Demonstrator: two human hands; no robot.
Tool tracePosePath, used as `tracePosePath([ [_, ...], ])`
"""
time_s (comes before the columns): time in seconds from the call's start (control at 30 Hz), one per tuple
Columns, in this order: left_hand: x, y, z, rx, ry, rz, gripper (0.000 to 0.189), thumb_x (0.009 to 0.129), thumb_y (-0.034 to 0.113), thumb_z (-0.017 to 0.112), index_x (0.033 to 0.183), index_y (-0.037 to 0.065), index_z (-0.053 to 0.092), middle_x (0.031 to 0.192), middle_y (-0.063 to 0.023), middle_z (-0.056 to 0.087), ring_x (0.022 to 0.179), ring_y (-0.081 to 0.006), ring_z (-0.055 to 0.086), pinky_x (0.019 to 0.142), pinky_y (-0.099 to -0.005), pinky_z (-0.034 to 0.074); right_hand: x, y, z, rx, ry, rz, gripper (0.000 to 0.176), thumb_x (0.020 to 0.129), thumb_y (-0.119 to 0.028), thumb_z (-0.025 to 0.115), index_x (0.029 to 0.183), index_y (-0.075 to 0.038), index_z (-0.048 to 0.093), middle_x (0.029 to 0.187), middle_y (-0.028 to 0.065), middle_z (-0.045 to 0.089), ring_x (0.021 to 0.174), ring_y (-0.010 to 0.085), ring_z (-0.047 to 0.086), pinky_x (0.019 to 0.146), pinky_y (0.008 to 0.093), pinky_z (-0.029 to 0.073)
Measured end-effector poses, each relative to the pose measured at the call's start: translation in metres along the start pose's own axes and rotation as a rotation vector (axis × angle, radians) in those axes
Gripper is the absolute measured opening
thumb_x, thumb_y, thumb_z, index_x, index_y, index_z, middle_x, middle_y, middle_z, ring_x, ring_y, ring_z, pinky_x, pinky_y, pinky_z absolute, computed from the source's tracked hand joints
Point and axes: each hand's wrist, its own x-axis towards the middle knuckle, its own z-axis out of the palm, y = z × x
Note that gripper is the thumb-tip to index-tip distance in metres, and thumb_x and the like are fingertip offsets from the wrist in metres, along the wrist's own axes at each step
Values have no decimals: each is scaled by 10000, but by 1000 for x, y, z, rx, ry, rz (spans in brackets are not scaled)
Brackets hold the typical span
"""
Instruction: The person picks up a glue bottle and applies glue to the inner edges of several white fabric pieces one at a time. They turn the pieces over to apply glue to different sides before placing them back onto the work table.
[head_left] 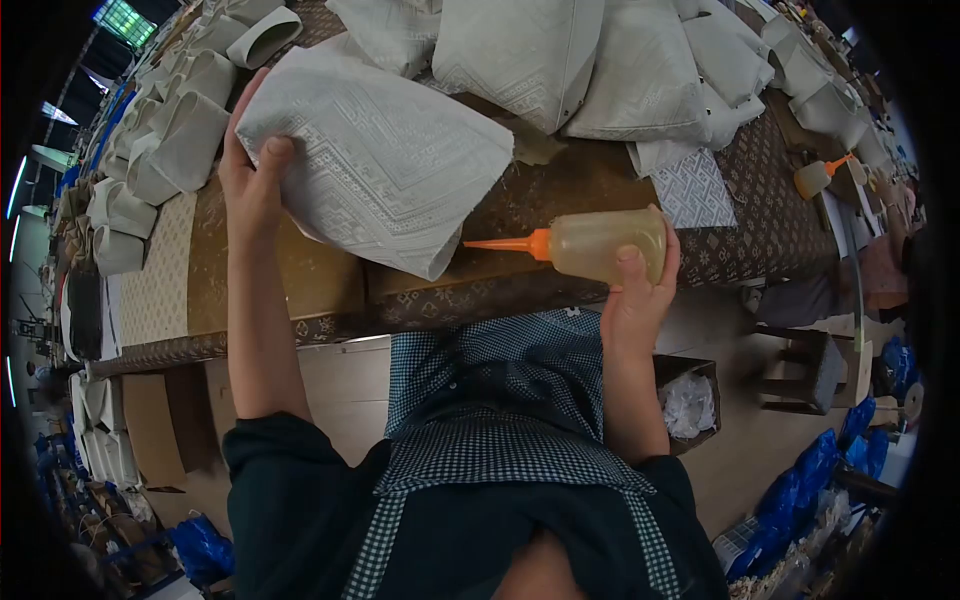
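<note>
A pale grey patterned fabric piece (375, 150), shaped like a wide open-ended sleeve, is raised over the brown table (520, 195). My left hand (257, 180) grips its left side, with the thumb on the front and the fingers behind. My right hand (645, 280) is wrapped round a translucent squeeze bottle (600, 245) of yellowish liquid. The bottle lies sideways, and its orange nozzle points left, close to the fabric's lower right corner but apart from it.
Similar grey fabric pieces (515, 50) are heaped at the back, and curved ones (190, 140) line the left. Another orange-tipped bottle (812, 180) stands at the right near a co-worker's arm. Below are a stool (815, 372), a bin with plastic (690, 405) and a cardboard box (155, 430).
</note>
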Motion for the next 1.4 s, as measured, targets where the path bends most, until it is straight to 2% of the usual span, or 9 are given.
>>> tracePosePath([
  [0.2, -6, -11, -6, -55, -19, -30, 713, 871, 437, 691, 1395, 14, 455, 1320, -81, 536, 1161, -151, 503, 1011, -281, 365, 3, 21, 19, -301, -77, -93, 593, 827, -73, 729, 1348, -48, 446, 1223, 71, 522, 1094, 164, 525, 964, 298, 442],
  [0.4, -12, -12, -11, -71, 8, -42, 679, 885, 411, 680, 1389, 13, 462, 1317, -80, 540, 1159, -147, 505, 1008, -277, 367, 0, 29, 13, -193, -30, -57, 591, 824, -61, 729, 1344, -45, 447, 1234, 72, 518, 1105, 174, 523, 973, 303, 437],
  [0.6, -15, -12, -12, -71, 27, -35, 645, 898, 386, 669, 1384, 12, 469, 1314, -79, 544, 1156, -143, 507, 1005, -273, 369, -1, 34, 10, -291, -39, -85, 604, 819, -73, 729, 1350, -44, 443, 1241, 59, 512, 1115, 166, 510, 982, 300, 430],
  [0.8, -18, -11, -11, -67, 41, -28, 611, 911, 361, 657, 1378, 12, 476, 1311, -79, 548, 1153, -138, 509, 1002, -269, 371, -10, 32, 8, -190, -4, -72, 598, 825, -55, 717, 1356, -45, 440, 1240, 52, 516, 1109, 164, 517, 982, 300, 429],
  [0.9, -20, -10, -12, -61, 51, -24, 594, 918, 348, 652, 1376, 11, 480, 1310, -78, 550, 1152, -136, 510, 1000, -267, 372, -16, 39, 3, -261, -22, -83, 613, 817, -75, 729, 1353, -41, 435, 1274, 77, 496, 1142, 178, 502, 994, 305, 418],
  [1.3, -30, 0, 0, 18, 129, 9, 527, 945, 298, 629, 1365, 9, 494, 1304, -76, 557, 1147, -128, 514, 994, -259, 376, -38, 32, 5, -141, -91, 109, 645, 831, -139, 732, 1380, -44, 406, 1260, 82, 509, 1123, 184, 528, 993, 315, 440],
  [1.4, -23, 1, 14, 40, 147, 85, 518, 952, 286, 622, 1367, 7, 489, 1304, -77, 557, 1149, -129, 515, 994, -261, 379, -35, 25, 3, 142, 8, 247, 625, 831, -140, 741, 1356, -57, 412, 1240, 87, 508, 1115, 198, 538, 969, 332, 470],
])
